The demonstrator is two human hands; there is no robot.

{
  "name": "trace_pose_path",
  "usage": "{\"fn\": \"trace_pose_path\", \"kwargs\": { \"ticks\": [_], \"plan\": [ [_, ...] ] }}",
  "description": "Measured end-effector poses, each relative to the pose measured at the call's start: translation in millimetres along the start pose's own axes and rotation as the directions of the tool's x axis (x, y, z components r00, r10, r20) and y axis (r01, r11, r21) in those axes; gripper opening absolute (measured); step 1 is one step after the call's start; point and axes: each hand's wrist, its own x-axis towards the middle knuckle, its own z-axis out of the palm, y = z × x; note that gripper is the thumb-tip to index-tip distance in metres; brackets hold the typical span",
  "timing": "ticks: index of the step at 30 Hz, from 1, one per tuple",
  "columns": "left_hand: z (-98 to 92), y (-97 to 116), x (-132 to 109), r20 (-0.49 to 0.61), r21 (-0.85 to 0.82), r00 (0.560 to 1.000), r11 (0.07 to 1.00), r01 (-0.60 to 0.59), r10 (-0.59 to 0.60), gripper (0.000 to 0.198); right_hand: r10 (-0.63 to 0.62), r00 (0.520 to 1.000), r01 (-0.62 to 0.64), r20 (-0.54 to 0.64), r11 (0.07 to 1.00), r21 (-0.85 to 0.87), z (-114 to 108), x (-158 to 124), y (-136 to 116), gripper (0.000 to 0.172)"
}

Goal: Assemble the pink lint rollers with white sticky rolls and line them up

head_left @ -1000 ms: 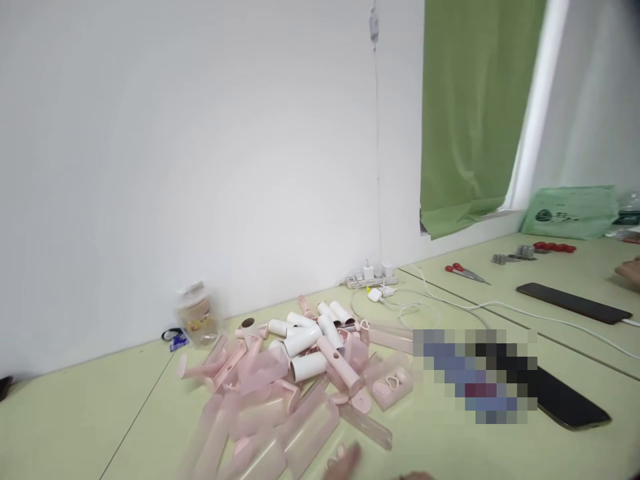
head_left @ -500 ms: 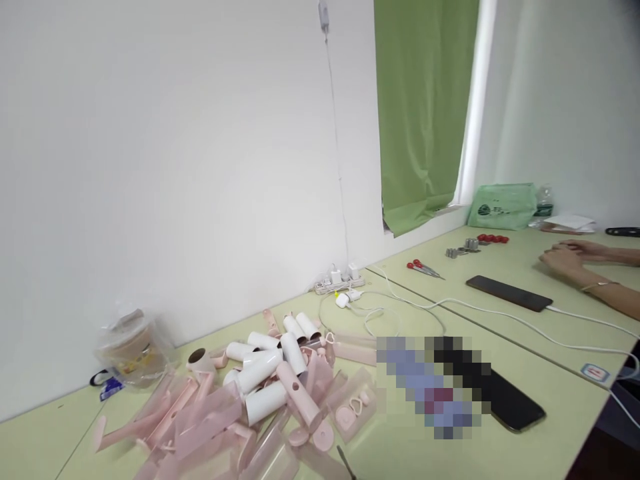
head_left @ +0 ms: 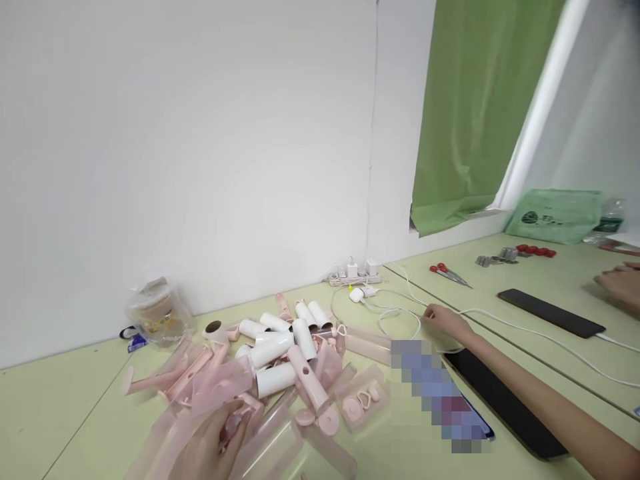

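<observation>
My left hand point(head_left: 207, 443) is at the bottom edge, partly behind a translucent pink sheet, its fingers curled round a small glossy pink plastic piece point(head_left: 234, 425). Around it lies a heap of pink plastic parts point(head_left: 307, 380) and white tubes point(head_left: 273, 351). On the right, my right hand point(head_left: 447, 322) reaches across a black phone point(head_left: 505, 400), fingertips pinched at a white charging cable point(head_left: 400, 310). The exact grip is small and slightly blurred. Left of the black phone lies another phone point(head_left: 440, 400) with its screen pixelated.
A power strip point(head_left: 355, 279) with chargers sits against the wall. Red-handled scissors point(head_left: 450, 275), small metal parts point(head_left: 500, 255) and a dark phone point(head_left: 550, 312) are on the farther table. A co-worker's hand point(head_left: 620, 287) rests at the right edge. A bagged tub point(head_left: 156, 310) stands left.
Both my hands have come into view, the left at the pink parts and the right at the cable. The camera has turned left, so the scene sits farther right.
</observation>
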Motion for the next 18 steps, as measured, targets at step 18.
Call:
{"fn": "trace_pose_path", "kwargs": {
  "ticks": [18],
  "plan": [
    [17.3, -26.5, -16.2, -0.173, 0.296, 0.952, 0.935, -0.194, 0.252, 0.018, -0.457, 0.678, 0.634, 0.575, 0.76, -0.144, 7.1, -11.5, -48.3, 0.033]
  ]
}}
